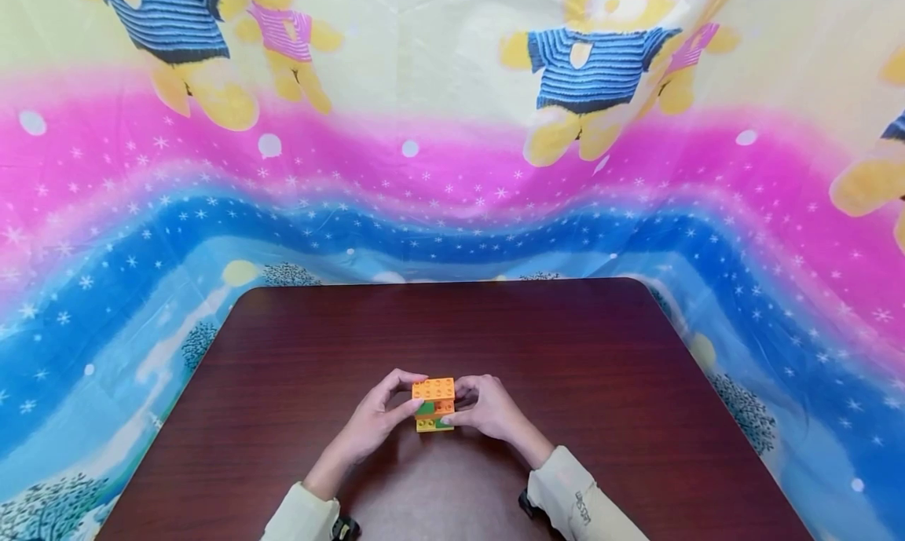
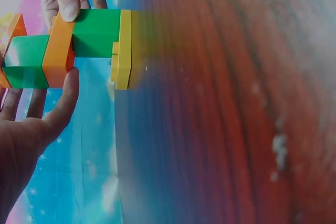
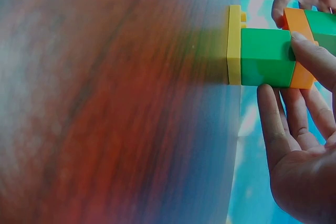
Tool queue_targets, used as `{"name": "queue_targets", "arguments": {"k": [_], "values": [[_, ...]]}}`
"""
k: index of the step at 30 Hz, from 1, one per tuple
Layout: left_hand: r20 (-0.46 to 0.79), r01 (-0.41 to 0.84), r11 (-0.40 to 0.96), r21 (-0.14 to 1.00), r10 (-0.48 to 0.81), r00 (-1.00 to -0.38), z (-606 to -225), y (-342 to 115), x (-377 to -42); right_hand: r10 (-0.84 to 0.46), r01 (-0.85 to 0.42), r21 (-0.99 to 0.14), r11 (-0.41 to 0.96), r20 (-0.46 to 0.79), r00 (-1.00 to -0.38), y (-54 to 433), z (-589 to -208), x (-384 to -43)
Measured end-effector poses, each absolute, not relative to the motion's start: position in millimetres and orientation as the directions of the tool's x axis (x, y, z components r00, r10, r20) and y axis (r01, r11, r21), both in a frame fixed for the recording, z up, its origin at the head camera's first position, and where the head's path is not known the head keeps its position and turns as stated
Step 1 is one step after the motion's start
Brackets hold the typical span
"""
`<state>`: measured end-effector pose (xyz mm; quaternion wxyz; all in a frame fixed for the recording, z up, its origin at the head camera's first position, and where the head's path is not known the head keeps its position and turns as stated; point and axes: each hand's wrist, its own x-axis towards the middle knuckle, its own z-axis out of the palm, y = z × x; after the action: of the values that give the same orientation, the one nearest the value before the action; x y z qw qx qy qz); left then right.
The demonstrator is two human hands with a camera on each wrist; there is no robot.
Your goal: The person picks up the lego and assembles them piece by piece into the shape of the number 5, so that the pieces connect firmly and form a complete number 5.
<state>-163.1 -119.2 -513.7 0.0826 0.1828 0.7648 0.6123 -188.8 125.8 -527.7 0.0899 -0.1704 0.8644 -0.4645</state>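
Observation:
A stack of toy building bricks (image 1: 434, 389) stands upright on the table between both hands. Its base is a thin yellow plate (image 3: 234, 45), with a green brick (image 3: 266, 57) on its right part. Above come an orange plate (image 2: 59, 55), a second green brick (image 2: 26, 60) set to the left, and a studded orange plate on top. My left hand (image 1: 375, 418) grips the upper bricks from the left, thumb in front. From the right, my right hand (image 1: 497, 407) holds the stack, its thumb at the lower green brick and middle orange plate. Some fingertips are hidden behind the bricks.
The dark brown wooden table (image 1: 318, 337) has rounded far corners. Behind and beside it hangs a colourful cloth (image 1: 452, 180) printed with bears and snowflakes. A dark band sits at each sleeve cuff.

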Motion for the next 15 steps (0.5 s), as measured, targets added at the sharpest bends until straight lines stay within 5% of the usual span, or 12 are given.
{"name": "queue_targets", "arguments": {"k": [15], "values": [[0.102,0.156,0.165,0.974,0.296,-0.950,-514.2,-110.5,-158.2,-0.381,-0.215,-0.828,0.519,0.001,-0.924,125.8,-527.8,-189.1]]}}
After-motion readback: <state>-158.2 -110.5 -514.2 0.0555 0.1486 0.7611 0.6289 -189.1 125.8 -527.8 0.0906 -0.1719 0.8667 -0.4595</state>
